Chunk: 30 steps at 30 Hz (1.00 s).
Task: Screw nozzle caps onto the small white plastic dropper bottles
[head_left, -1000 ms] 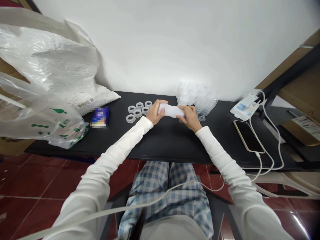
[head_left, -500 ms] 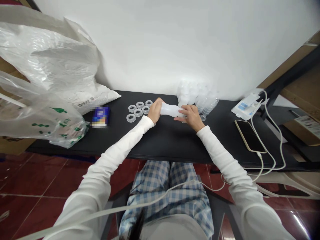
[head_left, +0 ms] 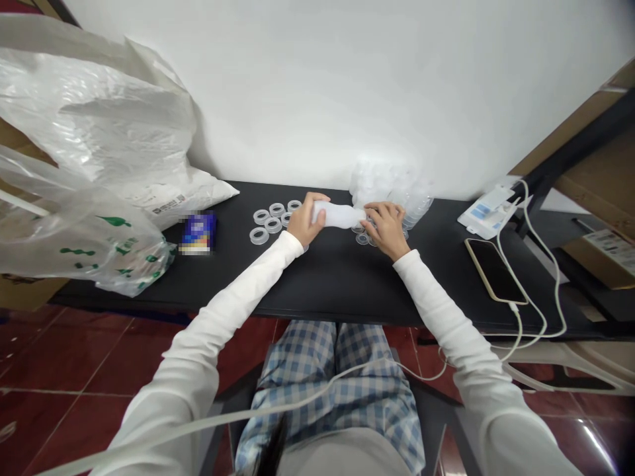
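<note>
Lying sideways above the table is a translucent white plastic bottle with a narrowed waist. My left hand is wrapped round its wide left end. The fingertips of my right hand close on its narrower right end, hiding the tip. Several clear plastic rings lie in rows left of my left hand. More small clear ring-shaped pieces show under and beside my right hand, partly covered by it. Behind that hand, a cluster of clear and whitish plastic containers stands against the wall.
A large white plastic bag and a clear bag with green print fill the left side, near a blue box. At right lie a phone on a white cable and a white-blue pack.
The bottle and my left hand have shifted slightly left. My right hand has moved slightly right toward the bottle's end, uncovering small ring pieces beneath it.
</note>
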Available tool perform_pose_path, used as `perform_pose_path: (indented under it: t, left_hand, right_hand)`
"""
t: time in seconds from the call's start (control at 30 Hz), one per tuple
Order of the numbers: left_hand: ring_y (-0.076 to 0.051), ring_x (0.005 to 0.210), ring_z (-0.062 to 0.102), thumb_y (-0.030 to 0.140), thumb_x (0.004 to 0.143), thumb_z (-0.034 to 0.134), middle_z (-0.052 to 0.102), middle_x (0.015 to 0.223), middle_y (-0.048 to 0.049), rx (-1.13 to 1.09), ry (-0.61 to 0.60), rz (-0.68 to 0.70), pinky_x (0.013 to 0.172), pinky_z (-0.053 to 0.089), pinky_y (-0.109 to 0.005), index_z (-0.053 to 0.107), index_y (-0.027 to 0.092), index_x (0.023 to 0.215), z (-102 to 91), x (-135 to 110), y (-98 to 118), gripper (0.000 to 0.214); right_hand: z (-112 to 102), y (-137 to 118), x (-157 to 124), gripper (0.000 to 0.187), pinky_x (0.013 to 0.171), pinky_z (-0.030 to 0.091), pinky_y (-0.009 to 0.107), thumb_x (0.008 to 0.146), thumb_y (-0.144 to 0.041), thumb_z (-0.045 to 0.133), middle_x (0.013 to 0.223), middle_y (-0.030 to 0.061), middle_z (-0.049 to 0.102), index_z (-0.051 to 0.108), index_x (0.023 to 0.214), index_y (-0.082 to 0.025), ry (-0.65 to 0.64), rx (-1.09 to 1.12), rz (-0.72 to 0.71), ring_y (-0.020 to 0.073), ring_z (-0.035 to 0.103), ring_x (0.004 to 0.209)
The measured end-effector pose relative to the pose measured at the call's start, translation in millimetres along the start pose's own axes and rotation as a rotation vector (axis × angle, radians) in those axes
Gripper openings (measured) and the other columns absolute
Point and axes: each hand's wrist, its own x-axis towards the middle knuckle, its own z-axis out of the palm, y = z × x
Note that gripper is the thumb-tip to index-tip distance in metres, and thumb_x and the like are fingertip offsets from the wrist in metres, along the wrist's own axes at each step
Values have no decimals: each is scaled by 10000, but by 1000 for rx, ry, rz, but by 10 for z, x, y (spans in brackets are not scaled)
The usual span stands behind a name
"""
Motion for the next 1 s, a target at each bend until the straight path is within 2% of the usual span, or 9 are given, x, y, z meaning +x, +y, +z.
perform_pose_path:
  t: [0.07, 0.17, 0.3, 0.43, 0.53, 0.63, 0.73, 0.87, 1.0]
  left_hand:
    - [-266, 1087, 669, 610, 866, 650, 703, 1165, -102, 56, -58, 32, 973, 505, -351, 646, 212, 1108, -27, -6, 26, 466]
    - [-253, 1049, 670, 559, 896, 637, 714, 1125, -86, 58, -22, -32, 933, 501, -332, 655, 216, 1094, -24, 0, 71, 397]
    - [-198, 831, 653, 586, 903, 654, 671, 844, -36, -117, 84, -216, 767, 497, -287, 672, 215, 928, 51, 36, 72, 372]
    - [-139, 529, 539, 680, 879, 636, 552, 612, -6, -341, 155, -460, 503, 383, -263, 598, 195, 787, 60, 132, -47, 495]
    - [-131, 469, 515, 740, 884, 557, 556, 596, -10, -440, 193, -534, 430, 308, -254, 573, 195, 827, -16, 229, -143, 547]
    - [-146, 626, 623, 698, 845, 640, 626, 751, -26, -493, 245, -481, 511, 416, -242, 531, 209, 906, -61, 289, -190, 504]
    - [-154, 840, 683, 487, 744, 825, 649, 985, -38, -496, 207, -485, 698, 529, -261, 439, 230, 967, -26, 297, -212, 515]
    - [-165, 906, 695, 249, 671, 869, 626, 1101, -36, -396, 165, -481, 827, 563, -326, 368, 252, 1056, -15, 341, -284, 631]
    - [-195, 960, 702, 119, 624, 867, 617, 1143, -53, -141, 240, -410, 900, 547, -352, 415, 239, 1072, -221, 546, -429, 648]
  right_hand:
    - [15, 17, -2, 357, 1002, 364, 499, 1052, -472, 427, 1185, 124, 704, 675, 1100, -220, -29, 36, -18, 317, 550, 1149]
    - [27, 6, 2, 292, 951, 392, 475, 1031, -447, 491, 1182, 132, 699, 642, 1111, -210, 4, 64, -12, 309, 556, 1093]
    - [21, -17, -13, 200, 949, 405, 486, 987, -358, 566, 1288, 154, 664, 608, 1121, -215, 103, 18, -33, 322, 558, 1137]
    - [4, 78, -60, 152, 999, 407, 505, 991, -217, 461, 1254, 97, 692, 604, 1010, -266, 126, -15, -41, 290, 590, 1170]
    - [-22, 211, -68, 107, 1030, 415, 531, 984, -305, 488, 1224, 110, 688, 587, 999, -265, 222, 4, 73, 295, 606, 1170]
    - [-40, 306, -42, 355, 1048, 422, 574, 930, -522, 588, 1223, 176, 644, 564, 1112, -218, 350, 41, 230, 341, 593, 1188]
    - [-35, 332, -14, 542, 1050, 428, 596, 924, -631, 546, 1157, 194, 619, 541, 1189, -157, 396, 65, 356, 347, 593, 1143]
    - [-5, 317, -6, 600, 1059, 418, 592, 947, -665, 467, 1095, 163, 609, 525, 1223, -135, 411, 71, 455, 312, 600, 1056]
    - [20, 310, -13, 579, 1084, 379, 583, 970, -636, 448, 1114, 143, 606, 501, 1278, -149, 398, 75, 467, 284, 604, 1026]
